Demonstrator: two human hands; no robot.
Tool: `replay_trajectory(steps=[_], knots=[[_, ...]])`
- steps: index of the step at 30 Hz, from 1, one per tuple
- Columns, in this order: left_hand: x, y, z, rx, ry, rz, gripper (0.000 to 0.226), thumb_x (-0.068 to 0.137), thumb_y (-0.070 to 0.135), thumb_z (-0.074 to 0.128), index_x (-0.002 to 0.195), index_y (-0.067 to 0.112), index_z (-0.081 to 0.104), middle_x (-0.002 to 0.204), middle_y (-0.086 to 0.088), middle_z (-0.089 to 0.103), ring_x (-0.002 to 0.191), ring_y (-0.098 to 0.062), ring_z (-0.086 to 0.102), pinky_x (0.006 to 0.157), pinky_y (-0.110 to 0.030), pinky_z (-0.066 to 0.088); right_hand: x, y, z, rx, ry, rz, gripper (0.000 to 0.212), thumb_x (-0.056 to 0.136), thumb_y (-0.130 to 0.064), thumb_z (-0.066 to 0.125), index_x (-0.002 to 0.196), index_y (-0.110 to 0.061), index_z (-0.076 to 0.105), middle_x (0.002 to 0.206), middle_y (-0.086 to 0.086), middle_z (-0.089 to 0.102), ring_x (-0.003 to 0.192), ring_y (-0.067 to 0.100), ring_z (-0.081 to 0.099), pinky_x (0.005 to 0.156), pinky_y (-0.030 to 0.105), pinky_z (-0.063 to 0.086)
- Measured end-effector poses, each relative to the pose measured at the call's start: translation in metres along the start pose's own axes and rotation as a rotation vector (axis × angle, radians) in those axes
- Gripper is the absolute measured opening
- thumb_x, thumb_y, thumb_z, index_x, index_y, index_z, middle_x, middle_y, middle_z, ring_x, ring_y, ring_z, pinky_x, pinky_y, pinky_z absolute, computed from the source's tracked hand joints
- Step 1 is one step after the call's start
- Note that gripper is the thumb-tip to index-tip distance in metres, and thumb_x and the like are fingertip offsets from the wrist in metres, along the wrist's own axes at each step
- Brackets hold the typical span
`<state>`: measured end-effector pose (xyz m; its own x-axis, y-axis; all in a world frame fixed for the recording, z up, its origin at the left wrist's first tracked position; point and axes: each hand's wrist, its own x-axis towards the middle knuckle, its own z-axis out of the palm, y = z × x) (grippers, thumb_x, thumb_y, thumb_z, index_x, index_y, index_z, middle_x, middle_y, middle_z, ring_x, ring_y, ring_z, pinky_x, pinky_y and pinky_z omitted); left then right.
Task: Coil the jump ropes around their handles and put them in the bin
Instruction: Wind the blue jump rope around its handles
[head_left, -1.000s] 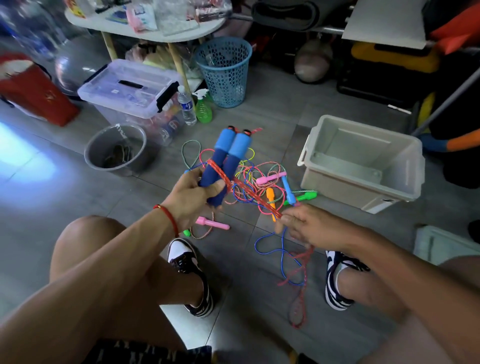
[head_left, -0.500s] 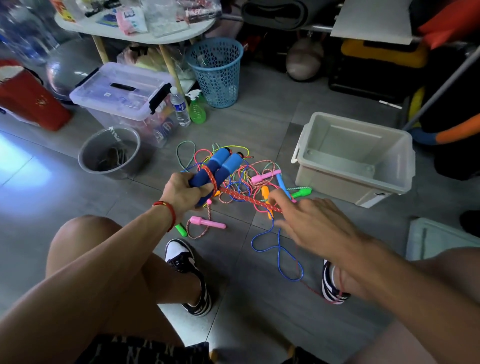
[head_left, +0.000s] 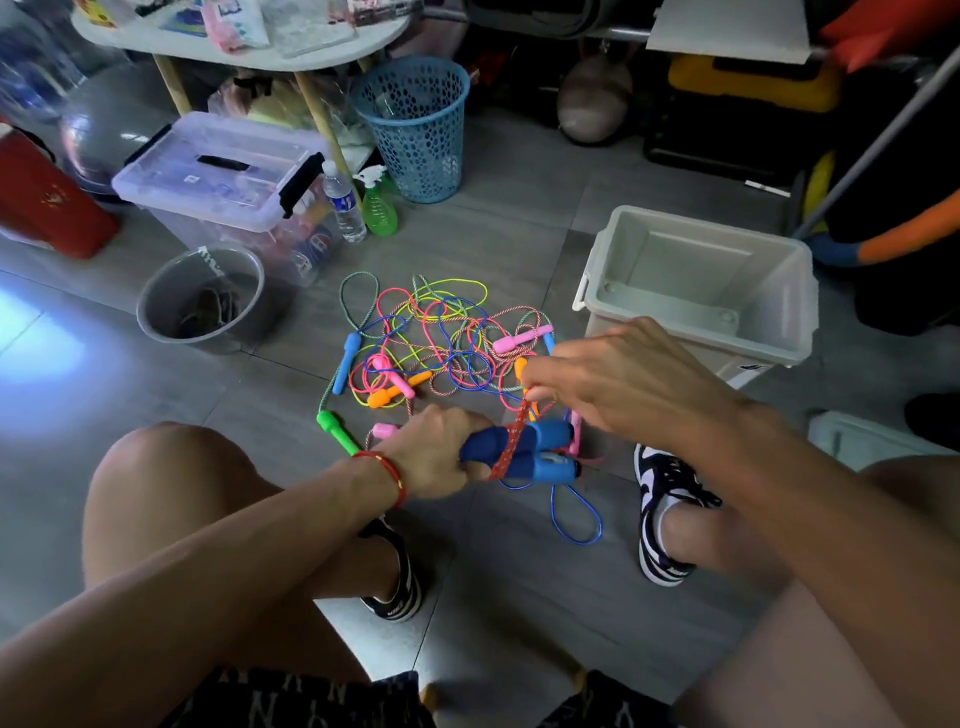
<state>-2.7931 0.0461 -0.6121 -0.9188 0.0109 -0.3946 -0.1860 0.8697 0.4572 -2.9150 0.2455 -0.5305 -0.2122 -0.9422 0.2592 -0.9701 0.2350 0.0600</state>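
Gripped blue handles (head_left: 524, 451) in left hand (head_left: 434, 452); pinched red rope (head_left: 511, 441) just above with right hand (head_left: 623, 384). Risked slack wraps slipping off, or snagging the tangle (head_left: 441, 338) beyond. Bin (head_left: 800, 312) beyond right hand.

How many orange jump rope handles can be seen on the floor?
2. One orange handle lies left in the pile, beside a pink handle; the second orange handle is by the right hand's fingertips, partly covered. Others may be hidden.
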Motion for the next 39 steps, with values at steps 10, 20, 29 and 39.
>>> replay_trajectory(steps=[10,20,29,39], knots=[[-0.036,0.036,-0.013,-0.179,-0.017,0.450,0.028,0.085,0.009,0.072,0.110,0.021,0.065,0.100,0.004,0.065,0.092,-0.008,0.057,0.081,-0.018,0.044,0.000,0.044,0.035,0.935,-0.428,0.410,0.003,0.084,-0.024,0.081,0.087,-0.023,0.080,0.087,-0.008,0.067,0.079,-0.008,0.058,0.074,0.022,0.043],[-0.047,0.027,-0.036,-0.767,0.119,0.322,0.059,0.081,0.000,0.079,0.122,0.022,0.042,0.096,0.005,0.073,0.077,-0.010,0.065,0.070,-0.026,0.052,-0.028,0.028,0.055,1.525,-0.456,0.781,0.014,0.082,-0.009,0.080,0.084,-0.012,0.067,0.067,-0.002,0.069,0.063,0.006,0.063,0.065,0.023,0.050],[-0.026,-0.002,-0.047,-0.963,0.364,0.091,0.034,0.081,0.015,0.075,0.114,0.009,0.071,0.103,-0.036,0.064,0.086,-0.028,0.057,0.078,-0.057,0.050,-0.011,-0.012,0.039,1.364,-0.337,0.593,0.029,0.102,-0.033,0.056,0.114,-0.010,0.071,0.076,0.028,0.051,0.068,0.022,0.040,0.059,0.033,0.041],[-0.013,0.009,-0.031,-0.454,0.511,-0.007,0.023,0.081,0.016,0.075,0.103,0.021,0.071,0.083,-0.006,0.070,0.076,-0.028,0.064,0.073,-0.043,0.056,-0.004,-0.042,0.046,1.034,-0.220,0.753,0.033,0.104,-0.019,0.047,0.085,-0.010,0.072,0.063,-0.006,0.057,0.050,0.001,0.049,0.052,0.017,0.038]])
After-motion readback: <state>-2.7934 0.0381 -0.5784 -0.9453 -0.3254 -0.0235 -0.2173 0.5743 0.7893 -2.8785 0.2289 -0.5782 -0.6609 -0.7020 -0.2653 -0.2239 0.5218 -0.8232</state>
